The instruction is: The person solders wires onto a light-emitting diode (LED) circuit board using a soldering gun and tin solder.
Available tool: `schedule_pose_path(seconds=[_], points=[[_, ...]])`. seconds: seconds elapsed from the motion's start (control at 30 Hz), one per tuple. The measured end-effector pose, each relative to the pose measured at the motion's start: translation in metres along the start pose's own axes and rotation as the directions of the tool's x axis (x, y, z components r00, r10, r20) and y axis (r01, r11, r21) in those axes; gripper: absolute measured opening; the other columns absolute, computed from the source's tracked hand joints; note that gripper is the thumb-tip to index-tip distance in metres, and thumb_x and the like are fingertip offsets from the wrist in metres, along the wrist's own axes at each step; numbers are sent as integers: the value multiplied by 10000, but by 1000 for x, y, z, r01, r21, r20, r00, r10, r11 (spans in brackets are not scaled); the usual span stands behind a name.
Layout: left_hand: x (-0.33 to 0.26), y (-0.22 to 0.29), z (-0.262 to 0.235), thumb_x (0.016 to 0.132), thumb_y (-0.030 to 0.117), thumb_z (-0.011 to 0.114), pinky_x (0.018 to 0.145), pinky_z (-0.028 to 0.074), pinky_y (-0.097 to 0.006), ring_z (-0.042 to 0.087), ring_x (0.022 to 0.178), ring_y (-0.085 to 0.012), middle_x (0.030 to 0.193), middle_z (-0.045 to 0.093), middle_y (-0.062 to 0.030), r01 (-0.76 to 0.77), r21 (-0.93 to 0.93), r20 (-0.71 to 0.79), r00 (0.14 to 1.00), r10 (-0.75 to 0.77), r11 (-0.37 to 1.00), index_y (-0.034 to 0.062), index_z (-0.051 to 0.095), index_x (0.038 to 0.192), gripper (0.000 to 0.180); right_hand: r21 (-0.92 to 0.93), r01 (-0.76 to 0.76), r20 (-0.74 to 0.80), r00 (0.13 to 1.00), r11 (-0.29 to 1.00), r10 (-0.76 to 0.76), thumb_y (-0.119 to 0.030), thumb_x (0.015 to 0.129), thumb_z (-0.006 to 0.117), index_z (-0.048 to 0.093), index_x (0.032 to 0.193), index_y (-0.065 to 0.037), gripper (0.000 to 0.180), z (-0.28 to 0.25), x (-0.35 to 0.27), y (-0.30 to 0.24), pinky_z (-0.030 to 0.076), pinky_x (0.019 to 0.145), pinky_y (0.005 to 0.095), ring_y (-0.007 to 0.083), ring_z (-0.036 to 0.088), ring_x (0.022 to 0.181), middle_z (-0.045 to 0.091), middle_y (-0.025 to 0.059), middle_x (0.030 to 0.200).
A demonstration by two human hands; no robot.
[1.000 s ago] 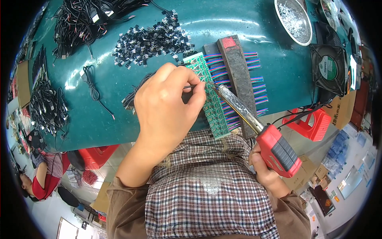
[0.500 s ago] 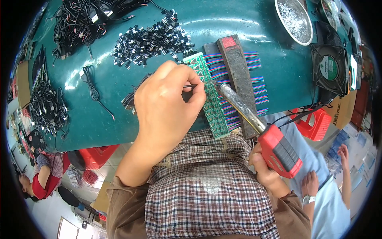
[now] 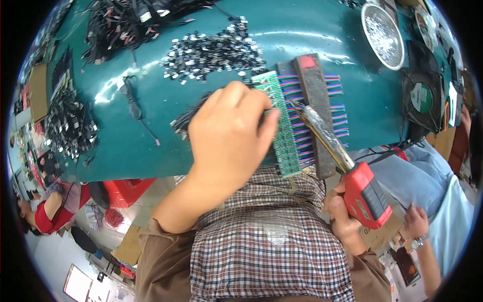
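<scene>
My left hand (image 3: 229,133) hangs over the left edge of a long green circuit board (image 3: 288,146), thumb and forefinger pinched together. A thin black cable seems to be in the pinch, though the fingers mostly hide it. My right hand (image 3: 344,221) is closed around the red and black handle of a soldering iron (image 3: 359,194). Its metal barrel slants up leftward, bringing the tip close to the board's right edge. Ribbons of coloured wires (image 3: 336,108) run out from the board beneath a dark bar (image 3: 318,110) lying across them.
On the green table (image 3: 166,161) lie a heap of small connectors (image 3: 214,55), black cable bundles (image 3: 70,118) and one coiled cable (image 3: 133,103). Rightward are a metal bowl (image 3: 381,38) with silvery bits and a fan (image 3: 421,95). A co-worker's hand (image 3: 416,221) shows at lower right.
The whole view has shifted, so the table's things appear farther right. The iron's tip has drawn slightly away from the board's edge. My left hand stays over the board, its pinch less clearly visible.
</scene>
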State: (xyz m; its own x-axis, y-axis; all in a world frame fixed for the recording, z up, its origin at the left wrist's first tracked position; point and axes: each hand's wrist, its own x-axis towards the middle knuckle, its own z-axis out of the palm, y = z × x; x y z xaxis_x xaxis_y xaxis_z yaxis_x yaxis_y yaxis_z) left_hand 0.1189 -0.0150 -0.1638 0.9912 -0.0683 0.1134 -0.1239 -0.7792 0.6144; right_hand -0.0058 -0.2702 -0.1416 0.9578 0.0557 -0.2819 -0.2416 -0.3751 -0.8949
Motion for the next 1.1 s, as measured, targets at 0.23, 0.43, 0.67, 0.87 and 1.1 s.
schedule_pose_path(seconds=[0.23, 0.43, 0.67, 0.87, 1.1], points=[[-17, -40, -76, 730, -73, 636, 851, 418, -405, 575, 1026, -271, 1124, 622, -44, -57, 242, -75, 994, 77, 969, 152, 714, 935, 314, 178, 6, -75, 997, 984, 7, -117, 957, 595, 498, 1116, 13, 227, 2, 1, -3, 402, 498, 271, 84, 394, 461, 440, 2, 614], [-48, -96, -112, 702, -10, 764, 973, 418, -439, 556, 1120, -311, 1227, 593, -113, 48, 389, 89, 992, -90, 920, 101, 720, 895, 227, 197, 14, -28, 1000, 980, -8, -103, 968, 578, 492, 1129, 16, 218, 8, 4, -6, 396, 493, 264, 79, 384, 454, 431, -3, 610], [-49, -109, -96, 763, 44, 765, 1020, 367, -439, 528, 1196, -329, 1196, 604, -103, -17, 366, 30, 1000, 6, 930, 70, 646, 894, 179, 148, 28, -11, 1000, 989, -27, -101, 969, 572, 489, 1126, 13, 210, 5, 1, -8, 407, 499, 272, 76, 388, 461, 440, -8, 604], [-52, -74, -88, 855, -49, 702, 915, 531, -367, 662, 851, -194, 921, 666, -102, -14, -230, -391, 917, -79, 973, -12, 644, 971, 135, 112, 60, -12, 998, 992, -59, -79, 961, 567, 480, 1140, 3, 216, 8, 0, -10, 418, 499, 275, 78, 388, 457, 452, 2, 612], [-39, 12, -44, 934, 27, 658, 576, 485, -244, 610, 672, -106, 873, 586, -60, 259, -580, 290, 952, -102, 773, 5, 644, 1007, 78, 452, -22, -8, 1000, 892, 29, -69, 937, 601, 395, 1278, -11, 402, 19, 15, -33, 535, 633, 351, 133, 536, 599, 531, 68, 833]])
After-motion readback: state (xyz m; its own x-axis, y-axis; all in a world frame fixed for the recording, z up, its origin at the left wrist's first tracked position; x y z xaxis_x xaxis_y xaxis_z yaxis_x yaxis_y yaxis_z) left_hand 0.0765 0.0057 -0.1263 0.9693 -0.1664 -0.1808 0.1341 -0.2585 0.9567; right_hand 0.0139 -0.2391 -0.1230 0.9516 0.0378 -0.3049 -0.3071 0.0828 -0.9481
